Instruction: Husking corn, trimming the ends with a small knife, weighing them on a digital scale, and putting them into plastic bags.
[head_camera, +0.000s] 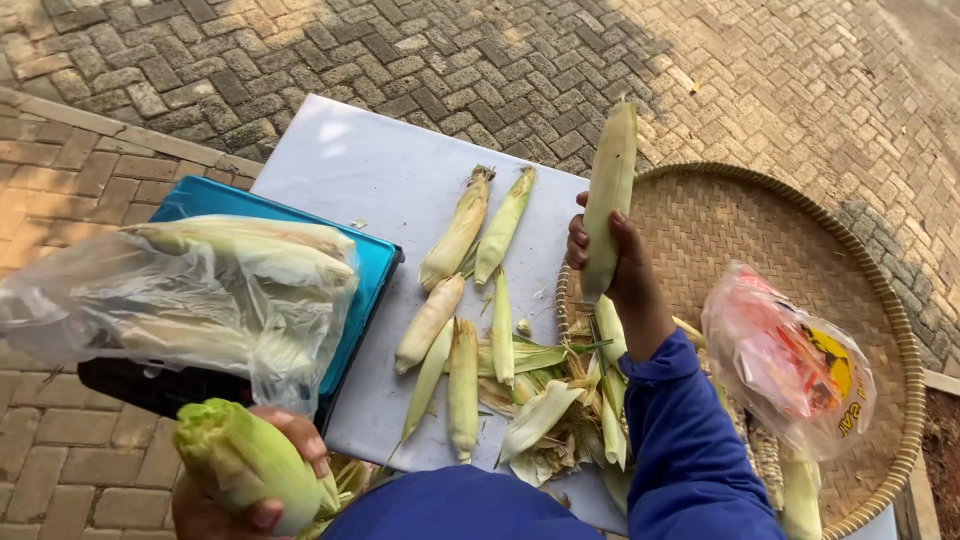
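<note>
My right hand (610, 262) grips a long pale green ear of corn (609, 185) in its husk and holds it upright above the white board (380, 170). My left hand (235, 500), at the bottom left, is closed on the stub end of another green husked ear (245, 462). Just above that hand hangs a clear plastic bag (180, 300) with several husked ears inside. Several more husked ears (462, 300) lie on the board between my hands, next to a pile of loose husk leaves (545, 405).
A round woven tray (740, 230) lies at the right with a red and yellow plastic bag (790, 365) on it. A teal flat case (355, 310) sits under the clear bag. Brick paving surrounds everything.
</note>
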